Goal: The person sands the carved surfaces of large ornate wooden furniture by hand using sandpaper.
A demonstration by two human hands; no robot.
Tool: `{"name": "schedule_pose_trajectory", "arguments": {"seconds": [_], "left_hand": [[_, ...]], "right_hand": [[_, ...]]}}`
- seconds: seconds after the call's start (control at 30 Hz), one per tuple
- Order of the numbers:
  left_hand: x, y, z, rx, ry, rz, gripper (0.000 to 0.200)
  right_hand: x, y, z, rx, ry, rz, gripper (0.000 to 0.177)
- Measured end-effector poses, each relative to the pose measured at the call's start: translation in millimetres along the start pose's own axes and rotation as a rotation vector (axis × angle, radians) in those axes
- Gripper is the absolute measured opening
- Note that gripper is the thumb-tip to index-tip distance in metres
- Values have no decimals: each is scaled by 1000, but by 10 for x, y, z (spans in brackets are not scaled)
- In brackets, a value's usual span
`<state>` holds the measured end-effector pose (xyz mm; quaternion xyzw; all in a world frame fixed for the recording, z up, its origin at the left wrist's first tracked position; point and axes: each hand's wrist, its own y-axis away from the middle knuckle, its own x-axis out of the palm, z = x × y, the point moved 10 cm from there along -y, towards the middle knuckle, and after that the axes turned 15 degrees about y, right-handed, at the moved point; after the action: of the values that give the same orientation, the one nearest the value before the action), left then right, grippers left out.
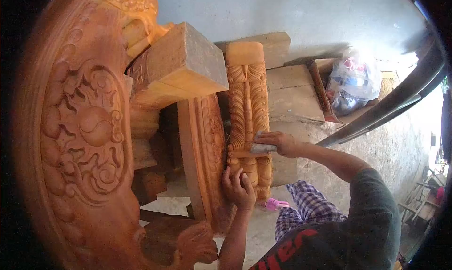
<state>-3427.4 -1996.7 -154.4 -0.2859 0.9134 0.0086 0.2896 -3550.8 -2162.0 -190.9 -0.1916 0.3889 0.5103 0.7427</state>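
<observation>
Post (247, 105), an orange wooden piece carved with leafy scrolls, is standing at the middle of the view, just beside the carved rim (207, 143) of a larger piece. Our right hand (282, 143) is closing its fingers around a gray pad (262, 148) and pressing it against a plain band across the post. Our left hand (238, 190) is resting below it, where the post's lower edge is meeting the rim, fingers bent and lying on the wood, gripping nothing. A round panel (80, 128) with a carved ball and swirls is filling the left side. A thick beam (186, 62) is jutting out beside the post's top. Planks (292, 91) are lying behind the post, and a plastic bag (353, 81) is sitting past their far edge. A pink sandal (275, 204) is showing near our checked trouser leg (308, 206).
</observation>
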Motion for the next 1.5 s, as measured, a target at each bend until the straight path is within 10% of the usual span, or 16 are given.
{"name": "schedule_pose_trajectory", "arguments": {"seconds": [0.17, 0.5, 0.6, 0.67, 0.77, 1.27, 1.5], "left_hand": [[-15, 9, 4, -17, 1, -15, 30], [45, 10, 29, -81, -25, 48, 31], [64, 11, 75, -99, -6, 89, 33], [86, 32, 110, -109, 18, 92, 32], [28, 21, 61, -43, 16, 2, 29], [88, 63, 15, -5, 3, 36, 29], [25, 78, -52, -32, -71, 74, 31]], "right_hand": [[-1054, -284, -423, 243, 266, -495, 82], [-1624, -1751, -1632, 622, 723, -636, 68], [-1677, -1588, -2238, 824, 437, -718, 58], [-1340, -1438, -2689, 791, -376, -857, 48], [-1058, -1113, -2255, 510, -372, -1047, 57], [1519, 655, -616, 651, -852, -596, 49], [453, 146, -902, 635, -585, -933, 55]]}}
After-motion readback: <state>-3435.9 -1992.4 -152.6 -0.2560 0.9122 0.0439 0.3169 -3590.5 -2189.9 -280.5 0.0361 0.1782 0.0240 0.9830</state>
